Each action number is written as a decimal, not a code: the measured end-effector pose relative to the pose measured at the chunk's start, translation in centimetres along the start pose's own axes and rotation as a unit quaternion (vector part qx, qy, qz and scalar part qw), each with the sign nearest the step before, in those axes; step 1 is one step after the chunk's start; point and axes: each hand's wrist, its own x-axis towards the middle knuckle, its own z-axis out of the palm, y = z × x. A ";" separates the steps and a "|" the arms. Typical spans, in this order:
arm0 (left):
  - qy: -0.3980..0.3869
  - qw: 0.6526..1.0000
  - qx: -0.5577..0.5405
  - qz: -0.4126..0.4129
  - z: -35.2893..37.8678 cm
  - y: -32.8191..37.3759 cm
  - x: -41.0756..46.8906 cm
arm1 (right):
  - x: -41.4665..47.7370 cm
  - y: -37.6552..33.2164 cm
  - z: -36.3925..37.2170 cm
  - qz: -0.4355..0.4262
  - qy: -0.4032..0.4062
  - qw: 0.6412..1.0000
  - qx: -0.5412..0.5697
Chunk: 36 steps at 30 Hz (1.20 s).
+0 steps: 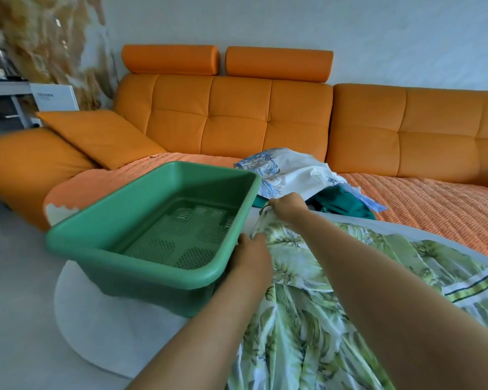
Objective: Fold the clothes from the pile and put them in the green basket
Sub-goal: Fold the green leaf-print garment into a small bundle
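Leaf-print green-and-white fabric garment (307, 305) spread on round white table (96, 319); left hand (251, 257) & right hand (288, 209) each pinch its far edge, 12 o'clock. Best pulled taut, edges squared, before folding. Green perforated plastic basket (141, 266), 10 o'clock, empty; clothes pile (288, 167), 1 o'clock. Writing on white box (57, 97), far 10 o'clock: unreadable.

A white round table (96, 333) carries the green basket (141, 266) and a leaf-print garment (302, 333); the pile (293, 170) lies on the sofa (434, 198).
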 end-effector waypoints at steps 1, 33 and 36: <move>0.031 0.998 0.050 0.004 -0.5 0.3 -0.3 | -0.2 0.2 0.0 -0.011 -0.002 1.000 0.001; -0.137 0.950 0.129 0.250 3.5 11.7 -0.3 | -16.5 18.6 -14.3 0.009 -0.119 0.915 -0.385; -0.155 0.950 0.119 0.242 3.2 12.1 0.2 | -16.5 19.3 -15.4 -0.007 -0.113 0.927 -0.359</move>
